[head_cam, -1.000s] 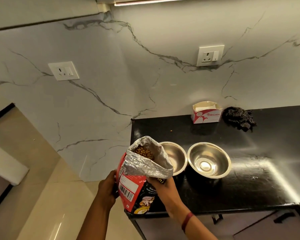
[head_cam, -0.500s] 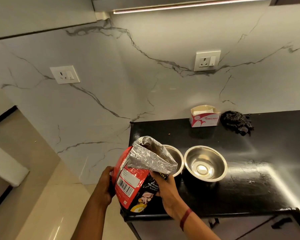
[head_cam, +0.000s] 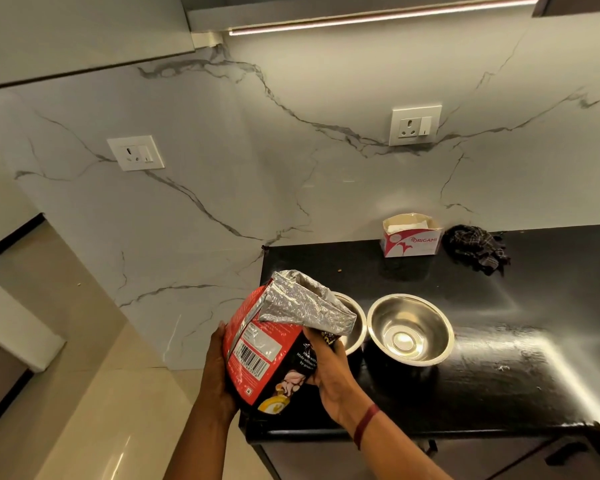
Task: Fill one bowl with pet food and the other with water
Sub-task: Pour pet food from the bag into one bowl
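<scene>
Pet food bag [head_cam: 274,358], red, foil mouth open, tilted toward the left steel bowl [head_cam: 356,327].
Left hand [head_cam: 217,379] grip clamped on the bag's side; right hand [head_cam: 329,368] grip clamped under its mouth. Right steel bowl [head_cam: 409,329] just beside the left one, on the black bench [head_cam: 534,306]. Behind: Origami tissue box [head_cam: 411,237], dark checked cloth [head_cam: 477,247].

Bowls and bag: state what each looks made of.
Right bowl and left bowl: metal, probably stainless steel, polished; they mirror the lamp glare. Bag: flexible printed film, likely plastic, glossy red and black. Its lining: crinkled silver, foil or metallised film; cannot tell which.
</scene>
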